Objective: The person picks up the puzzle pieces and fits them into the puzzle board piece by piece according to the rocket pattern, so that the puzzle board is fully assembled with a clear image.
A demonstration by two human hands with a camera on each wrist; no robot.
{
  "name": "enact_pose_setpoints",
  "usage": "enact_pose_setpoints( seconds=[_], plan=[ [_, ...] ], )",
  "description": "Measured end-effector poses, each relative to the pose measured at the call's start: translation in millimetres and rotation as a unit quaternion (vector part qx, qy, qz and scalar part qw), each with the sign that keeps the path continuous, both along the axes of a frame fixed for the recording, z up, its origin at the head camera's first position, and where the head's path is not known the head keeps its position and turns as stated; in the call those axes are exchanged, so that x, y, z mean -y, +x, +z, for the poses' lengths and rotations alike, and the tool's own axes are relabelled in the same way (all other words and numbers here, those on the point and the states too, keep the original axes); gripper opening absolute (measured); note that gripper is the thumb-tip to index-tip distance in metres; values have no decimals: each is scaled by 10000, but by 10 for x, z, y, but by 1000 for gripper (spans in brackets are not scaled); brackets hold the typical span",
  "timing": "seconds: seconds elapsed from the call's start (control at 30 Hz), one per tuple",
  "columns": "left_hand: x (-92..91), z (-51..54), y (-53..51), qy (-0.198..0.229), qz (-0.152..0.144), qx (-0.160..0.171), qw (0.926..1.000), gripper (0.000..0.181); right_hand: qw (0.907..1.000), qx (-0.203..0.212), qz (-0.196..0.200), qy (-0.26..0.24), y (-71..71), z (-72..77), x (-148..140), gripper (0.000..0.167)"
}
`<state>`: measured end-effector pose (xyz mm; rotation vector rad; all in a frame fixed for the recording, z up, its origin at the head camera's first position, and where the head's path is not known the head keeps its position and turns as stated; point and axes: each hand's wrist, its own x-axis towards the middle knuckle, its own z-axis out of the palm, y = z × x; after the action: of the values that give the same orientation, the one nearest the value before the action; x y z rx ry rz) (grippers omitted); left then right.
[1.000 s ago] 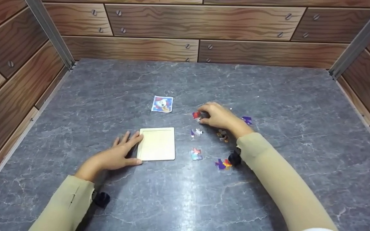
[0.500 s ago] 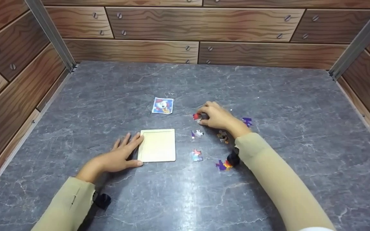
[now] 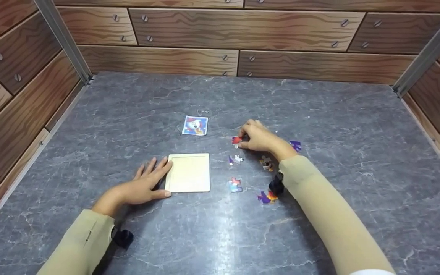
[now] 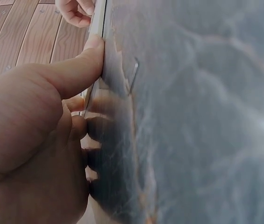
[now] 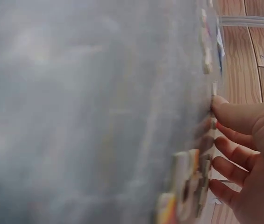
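Note:
A shallow pale yellow square tray (image 3: pixel 207 173) lies on the table, and my left hand (image 3: pixel 139 188) touches its left side with fingers spread and thumb at the near corner. In the left wrist view the left thumb (image 4: pixel 78 70) presses the tray's edge. Farther right, my right hand (image 3: pixel 260 138) pinches a red-and-white jigsaw piece (image 3: pixel 236 140) at table level between thumb and curled index finger. Near it lie a white-and-purple piece (image 3: pixel 237 159), a pale blue-and-red piece (image 3: pixel 235 185), a brown-and-white piece (image 3: pixel 266 163), a purple-and-orange piece (image 3: pixel 267 197) and a purple piece (image 3: pixel 295 145).
A small picture card (image 3: pixel 195 126) of a white cartoon dog lies behind the tray. The grey marbled table (image 3: pixel 147 99) is bounded by wood-patterned walls (image 3: pixel 189 61) at the back and sides, with metal posts at the rear corners.
The right thumb and index finger have drawn in on the red-and-white jigsaw piece, and more of its red shows. The left hand stays against the tray. The head view has shifted slightly.

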<state>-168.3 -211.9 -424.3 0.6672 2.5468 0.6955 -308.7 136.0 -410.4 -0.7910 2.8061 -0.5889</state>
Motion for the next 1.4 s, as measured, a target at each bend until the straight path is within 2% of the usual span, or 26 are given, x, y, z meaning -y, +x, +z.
enact_pose_setpoints(
  seconds=[0.27, 0.43, 0.63, 0.8, 0.97, 1.1, 1.4],
  plan=[
    [-28, -29, -18, 54, -72, 23, 10000, 81, 9999, 14, 150, -47, -60, -5, -50, 23],
    [-28, -24, -23, 95, -90, 89, 9999, 82, 9990, -54, 232, -366, -52, -6, -63, 24],
    [-23, -14, -17, 69, -60, 70, 9999, 81, 9949, 32, 262, -977, 0, 6, -58, 28],
    [-18, -9, -9, 66, -35, 23, 10000, 81, 9889, 200, 319, -1435, 69, 7, -28, 28],
    [-10, -24, -10, 108, -21, -9, 9999, 81, 9787, 335, 471, -1968, 135, 35, 41, 26],
    [1, -37, -10, 133, 10, 6, 9999, 81, 9735, 401, 669, -2151, 202, 89, 127, 26],
    [7, -7, -1, 202, 85, 15, 9998, 82, 9593, 194, 1175, -2561, 332, 130, 383, 24]
  ],
)
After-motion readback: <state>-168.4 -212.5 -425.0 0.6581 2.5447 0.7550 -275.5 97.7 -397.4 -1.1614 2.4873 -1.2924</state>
